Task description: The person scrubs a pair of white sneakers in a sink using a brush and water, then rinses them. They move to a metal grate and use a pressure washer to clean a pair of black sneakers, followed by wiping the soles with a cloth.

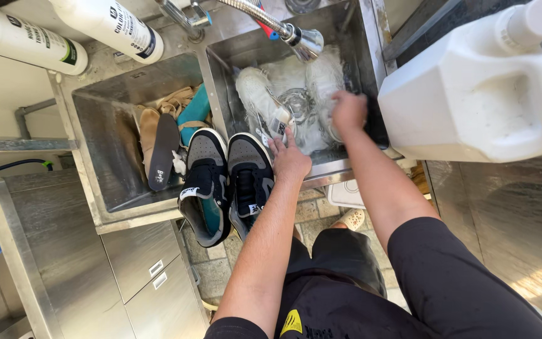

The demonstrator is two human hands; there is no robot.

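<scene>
Your left hand [290, 160] rests open on the sink [371, 69] front rim, just right of the grey-black sneakers [227, 176]. Your right hand [348, 112] reaches into the basin beside the soaking white shoes [265, 97]; its grip cannot be judged.

Looks like a shoe-cleaning workshop / wash station, not a home kitchen. Evidence: double stainless sink [95, 188] w/ a flexible spray faucet [296, 34] over the right basin; white sneakers [265, 100] soaking there, insoles [161, 150] and sandals in the left basin, a grey-black pair of sneakers [227, 179] propped on the sink's front edge. Big white jug [472, 94] and two white bottles [64, 31] of cleaning liquid stand around the sink. Steel cabinets [139, 263] below, stone-tile floor [315, 210].
</scene>
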